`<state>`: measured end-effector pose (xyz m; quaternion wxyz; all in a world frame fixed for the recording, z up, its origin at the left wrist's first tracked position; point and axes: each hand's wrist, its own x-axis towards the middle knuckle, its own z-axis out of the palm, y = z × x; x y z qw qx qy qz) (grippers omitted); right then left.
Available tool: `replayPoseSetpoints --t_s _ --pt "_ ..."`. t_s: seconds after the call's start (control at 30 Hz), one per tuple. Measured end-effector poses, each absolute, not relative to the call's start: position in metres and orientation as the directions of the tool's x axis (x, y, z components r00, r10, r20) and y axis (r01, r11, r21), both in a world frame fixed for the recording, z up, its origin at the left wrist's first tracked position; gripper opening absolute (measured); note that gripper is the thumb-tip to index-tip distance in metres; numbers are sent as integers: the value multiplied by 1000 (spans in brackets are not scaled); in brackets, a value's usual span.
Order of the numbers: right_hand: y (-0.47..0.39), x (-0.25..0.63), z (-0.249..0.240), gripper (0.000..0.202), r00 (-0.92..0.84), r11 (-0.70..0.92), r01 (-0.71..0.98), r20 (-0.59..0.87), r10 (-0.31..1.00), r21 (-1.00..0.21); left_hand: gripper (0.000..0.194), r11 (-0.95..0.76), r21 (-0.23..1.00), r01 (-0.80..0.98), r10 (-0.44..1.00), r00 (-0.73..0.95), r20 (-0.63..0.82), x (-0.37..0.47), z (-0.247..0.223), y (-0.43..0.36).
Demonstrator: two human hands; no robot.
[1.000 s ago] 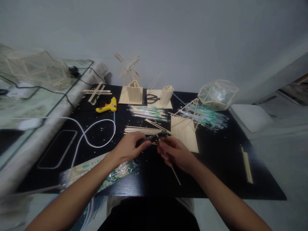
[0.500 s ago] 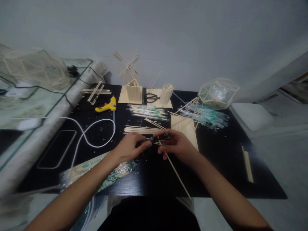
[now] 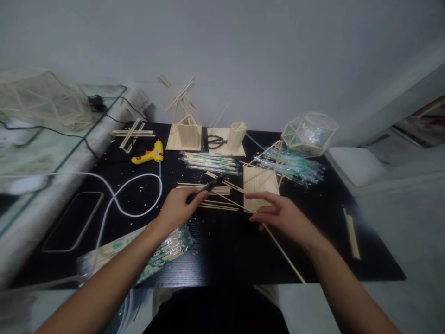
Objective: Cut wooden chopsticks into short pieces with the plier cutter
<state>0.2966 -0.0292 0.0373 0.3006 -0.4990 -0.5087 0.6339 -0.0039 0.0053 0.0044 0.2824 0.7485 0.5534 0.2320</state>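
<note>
My left hand (image 3: 181, 204) is closed around a slim dark tool (image 3: 207, 186) that looks like pliers; its tip points up and right over loose wooden sticks (image 3: 219, 208). In my right hand (image 3: 278, 215), the thumb and lower fingers pinch a long thin wooden stick (image 3: 283, 250), while the index finger stretches out. The stick slants down right to the table's front edge. Just beyond this hand lies a wooden board (image 3: 259, 178) with a frame of thin sticks (image 3: 274, 150) on it.
A yellow glue gun (image 3: 149, 155) and a looping white cable (image 3: 139, 214) lie left on the black table (image 3: 222, 250). Stick models (image 3: 189, 134) on boards stand at the back, near black scissors (image 3: 215, 141). Bagged sticks (image 3: 210, 162) and a polyhedron frame (image 3: 309, 134) are also there.
My hands have moved apart. The right hand has shifted right with the stick, and the left hand has drawn left with the dark tool, which now tilts upward. The view has shifted slightly.
</note>
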Motion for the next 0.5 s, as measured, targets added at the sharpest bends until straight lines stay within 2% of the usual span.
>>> replayPoseSetpoints --t_s 0.1,0.23,0.33,0.5 --pt "-29 331 24 44 -144 -308 262 -353 925 -914 57 -176 765 620 973 226 41 -6 4 5" --pt "-12 380 14 43 5 -321 377 -345 939 -869 58 -175 800 574 979 187 81 -7 0 4" --pt "11 403 10 42 159 -261 395 -215 964 -881 56 -193 797 572 977 184 105 -8 -3 4" --pt "39 408 1 42 204 -168 447 -83 975 -879 56 -177 811 558 981 168 98 -9 -8 6"
